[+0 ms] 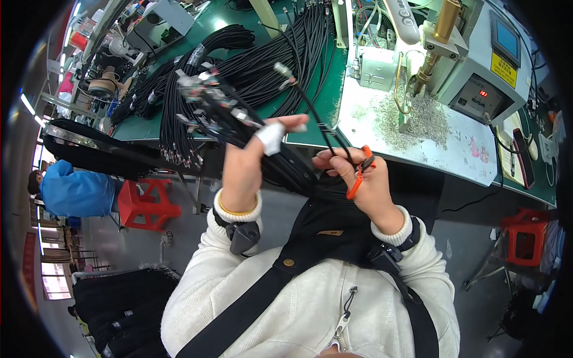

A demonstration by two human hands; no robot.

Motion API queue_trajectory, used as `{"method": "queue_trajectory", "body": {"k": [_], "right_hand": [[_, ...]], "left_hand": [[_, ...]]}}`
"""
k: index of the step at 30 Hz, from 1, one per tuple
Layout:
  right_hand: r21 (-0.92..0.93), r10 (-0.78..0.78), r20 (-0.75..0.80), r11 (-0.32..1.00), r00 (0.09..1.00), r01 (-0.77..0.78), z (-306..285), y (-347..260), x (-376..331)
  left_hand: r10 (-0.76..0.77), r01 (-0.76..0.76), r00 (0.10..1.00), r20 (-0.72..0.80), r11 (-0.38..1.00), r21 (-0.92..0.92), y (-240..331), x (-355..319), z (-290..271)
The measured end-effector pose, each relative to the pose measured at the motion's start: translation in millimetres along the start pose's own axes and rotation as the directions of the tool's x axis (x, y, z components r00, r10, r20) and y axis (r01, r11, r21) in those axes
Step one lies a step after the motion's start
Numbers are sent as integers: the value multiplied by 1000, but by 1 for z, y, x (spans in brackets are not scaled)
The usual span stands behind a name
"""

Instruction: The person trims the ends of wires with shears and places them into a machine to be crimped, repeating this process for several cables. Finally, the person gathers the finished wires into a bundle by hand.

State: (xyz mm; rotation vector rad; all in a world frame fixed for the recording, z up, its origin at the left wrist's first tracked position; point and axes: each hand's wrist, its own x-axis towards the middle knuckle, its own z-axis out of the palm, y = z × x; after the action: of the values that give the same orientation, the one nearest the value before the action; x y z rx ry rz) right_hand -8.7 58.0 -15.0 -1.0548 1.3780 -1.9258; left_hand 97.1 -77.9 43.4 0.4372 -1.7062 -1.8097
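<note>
My left hand (243,170), white tape round its thumb, is about a thick bundle of black cables (290,169); one finger sticks out to the right. The bundle slants from my lap up to the left, ending in small connectors and bare-looking wire ends, partly blurred. In my right hand (370,185) are small cutters with orange handles (353,188); their blades are hardly visible. Thumb and fingers of that hand also pinch a single black cable (314,113), which rises up-left to a pale connector (283,73). The lower cable ends lie hidden by my hands.
A green bench (319,140) bears more black cables (286,51). To the right, a press-like machine (422,68) stands on a white board (370,140) strewn with metal scraps, beside a grey control box (486,71). Red stools (146,206) and a person in blue (77,188) are beyond.
</note>
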Motion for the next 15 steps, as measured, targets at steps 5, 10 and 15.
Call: {"method": "queue_trajectory", "body": {"k": [5, 10, 15], "right_hand": [[-25, 87, 60, 996, 994, -85, 2, 2, 0], [-166, 166, 98, 975, 981, -149, -9, 6, -7], [-530, -72, 129, 838, 989, 130, -50, 26, -17]], "left_hand": [[-90, 112, 991, 103, 966, -234, -3, -7, 29], [29, -24, 998, 52, 997, -78, -5, -4, 15], [159, -154, 984, 86, 986, -58, 3, -4, -17]]}}
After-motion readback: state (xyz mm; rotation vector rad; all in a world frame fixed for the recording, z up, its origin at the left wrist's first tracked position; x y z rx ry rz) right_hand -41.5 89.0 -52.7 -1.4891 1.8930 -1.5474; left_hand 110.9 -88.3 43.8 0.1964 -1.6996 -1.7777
